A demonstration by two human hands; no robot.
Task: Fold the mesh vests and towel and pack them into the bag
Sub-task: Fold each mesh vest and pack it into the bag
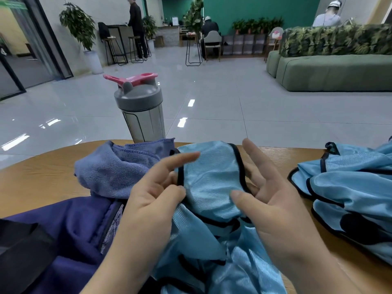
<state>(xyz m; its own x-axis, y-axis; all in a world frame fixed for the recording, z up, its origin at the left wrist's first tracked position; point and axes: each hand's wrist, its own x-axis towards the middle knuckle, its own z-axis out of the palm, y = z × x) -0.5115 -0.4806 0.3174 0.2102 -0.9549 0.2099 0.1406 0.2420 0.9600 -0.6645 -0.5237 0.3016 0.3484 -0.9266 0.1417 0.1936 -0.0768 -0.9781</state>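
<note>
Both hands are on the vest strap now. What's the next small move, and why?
Probably lay the strap flat on the table and smooth it: the left hand pinches the blue vest by its black trim, the right hand cups it, and the vest lies bunched, unfolded.

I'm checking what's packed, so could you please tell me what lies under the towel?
The towel lies crumpled on the table, its near edge draped over the navy bag. Anything beneath its folds is covered.
</note>
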